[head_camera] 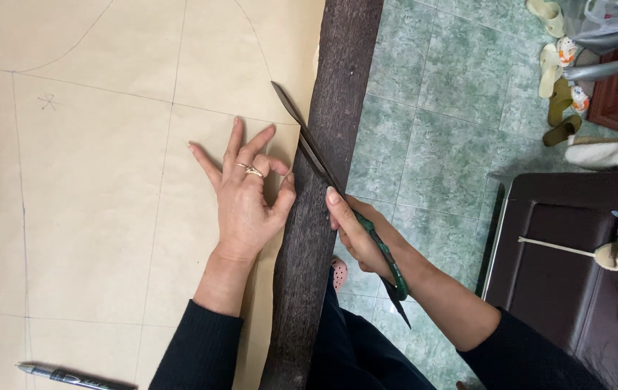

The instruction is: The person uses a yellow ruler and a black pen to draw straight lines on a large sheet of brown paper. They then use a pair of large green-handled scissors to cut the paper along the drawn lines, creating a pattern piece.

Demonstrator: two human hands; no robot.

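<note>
Scissors sit in the right hand, gripped by the green handles, blades apart along the paper's right edge, over the dark desk rim. Left hand lies flat on the paper with fingers spread wide, ring on one, just beside the blades. Pen rests at the paper's near-left corner. Sandals lie on the green tile floor.

A home used for sewing work, by the look of it. Slippers lie scattered on the green tiled floor (marbled, household kind), beside a dark sofa, while pattern paper marked with pen lines covers a wooden table.
</note>
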